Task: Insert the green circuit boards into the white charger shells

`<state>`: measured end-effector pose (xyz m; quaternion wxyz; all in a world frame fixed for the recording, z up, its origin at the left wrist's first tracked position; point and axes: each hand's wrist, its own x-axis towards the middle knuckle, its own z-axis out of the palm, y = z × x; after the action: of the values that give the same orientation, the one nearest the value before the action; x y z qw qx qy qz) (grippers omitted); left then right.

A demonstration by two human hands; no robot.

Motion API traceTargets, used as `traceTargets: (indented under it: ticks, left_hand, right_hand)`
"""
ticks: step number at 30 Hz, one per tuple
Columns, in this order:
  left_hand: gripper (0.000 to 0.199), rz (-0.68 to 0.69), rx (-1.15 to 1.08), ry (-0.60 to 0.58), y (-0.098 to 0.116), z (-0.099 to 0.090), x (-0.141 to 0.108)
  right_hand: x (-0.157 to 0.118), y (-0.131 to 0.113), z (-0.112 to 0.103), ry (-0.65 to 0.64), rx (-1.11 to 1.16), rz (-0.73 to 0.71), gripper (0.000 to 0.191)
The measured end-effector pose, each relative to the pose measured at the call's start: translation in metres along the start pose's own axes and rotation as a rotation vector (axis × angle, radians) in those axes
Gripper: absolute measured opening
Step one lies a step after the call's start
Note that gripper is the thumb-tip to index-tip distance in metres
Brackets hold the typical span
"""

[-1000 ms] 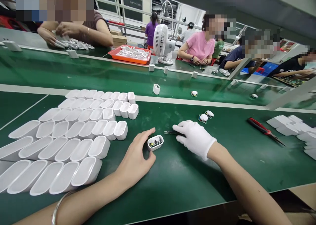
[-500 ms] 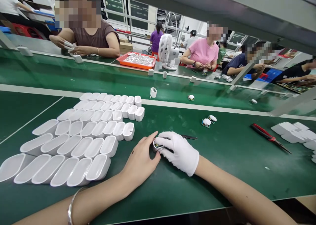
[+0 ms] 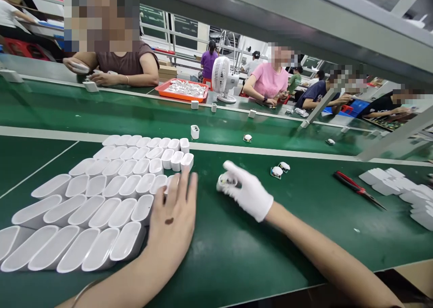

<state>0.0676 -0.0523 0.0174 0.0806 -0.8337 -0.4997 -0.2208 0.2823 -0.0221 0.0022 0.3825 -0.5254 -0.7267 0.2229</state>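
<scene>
Our grip is closed on a filled casing with the gloved right hand, at the middle of the glossy green tabletop. Our bare left hand is open, fingers spread at the right side of the rows of empty casings; we cannot tell whether they touch. To our right lie two circuit boards, red-handled pliers and white pieces. Across the pale strip, we see an orange tray, a white fan and seated people beneath a grey beam.
</scene>
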Motion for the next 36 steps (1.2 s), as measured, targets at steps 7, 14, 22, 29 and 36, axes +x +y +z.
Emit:
traceTargets:
  ticks: [7, 14, 22, 29, 36]
  left_hand:
    - [0.052, 0.015, 0.152, 0.128, -0.011, 0.007, -0.005]
    - [0.020, 0.067, -0.227, 0.005, 0.009, 0.026, -0.007]
    - [0.051, -0.347, -0.851, -0.253, 0.005, 0.042, -0.002]
    - [0.042, -0.402, -0.933, -0.282, 0.007, 0.033, 0.001]
    - [0.044, -0.286, -0.947, -0.170, 0.009, 0.022, 0.004]
  right_hand:
    - [0.101, 0.068, -0.101, 0.372, -0.558, 0.554, 0.035]
    - [0.140, 0.099, -0.095, 0.250, -0.666, 0.581, 0.060]
    - [0.168, 0.077, -0.039, 0.130, -0.492, 0.473, 0.029]
    - [0.074, 0.011, -0.018, 0.093, -0.164, 0.310, 0.038]
    - [-0.033, -0.028, -0.006, 0.145, 0.299, -0.117, 0.034]
